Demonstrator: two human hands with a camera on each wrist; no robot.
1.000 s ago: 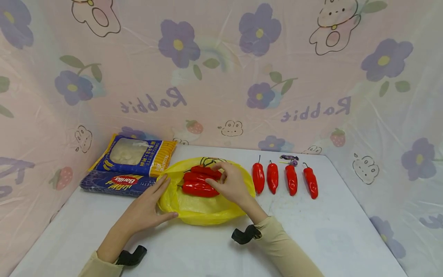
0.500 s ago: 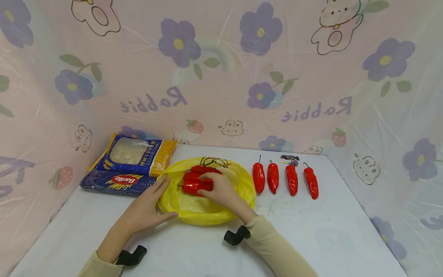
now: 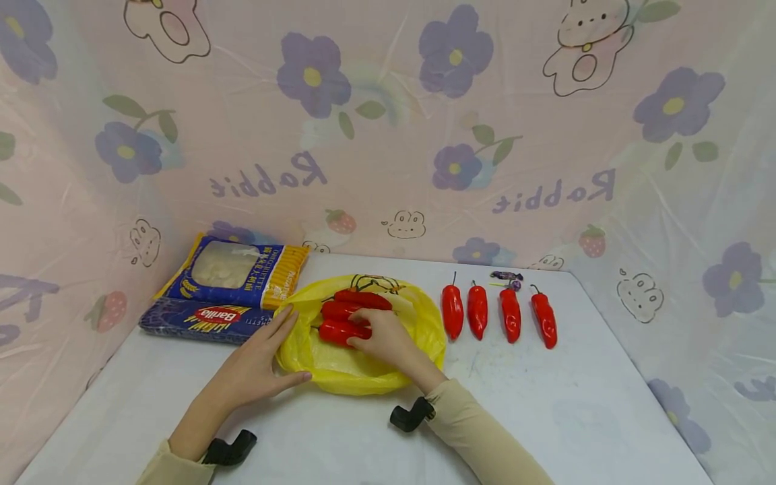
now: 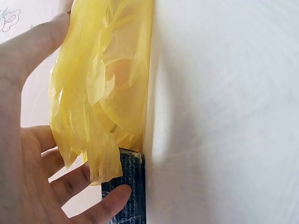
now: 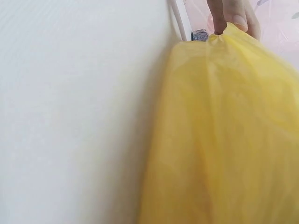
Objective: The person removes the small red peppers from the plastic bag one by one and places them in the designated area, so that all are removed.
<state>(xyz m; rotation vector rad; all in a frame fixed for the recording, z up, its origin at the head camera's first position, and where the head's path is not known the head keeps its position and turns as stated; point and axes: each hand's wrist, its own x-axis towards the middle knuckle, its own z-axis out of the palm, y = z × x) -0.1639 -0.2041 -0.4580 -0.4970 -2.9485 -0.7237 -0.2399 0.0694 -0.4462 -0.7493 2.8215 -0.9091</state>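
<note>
A yellow plastic bag (image 3: 339,382) lies with its mouth spread wide in the head view. Three red chili peppers rest inside: a back one (image 3: 366,298), a middle one (image 3: 337,310) and a front one (image 3: 335,331). My right hand (image 3: 388,343) reaches in from the right and pinches the right end of the front pepper, thumb on the near side. With fingers spread and nearly straight, my left hand (image 3: 257,367) touches the bag's left rim. In the left wrist view its fingers (image 4: 70,186) lie behind the bag. The bag hides my right hand in the right wrist view.
Several more red peppers (image 3: 477,311) stand in a row right of the bag. Behind them lies a small purple wrapped candy (image 3: 506,275) and a lollipop (image 3: 514,285). A blue spaghetti pack (image 3: 203,322) and an orecchiette bag (image 3: 227,273) sit at the left. Patterned curtains enclose the table.
My right hand has moved left and slightly down inside the bag, from the peppers' right ends onto the front pepper. My left hand and the bag look unchanged.
</note>
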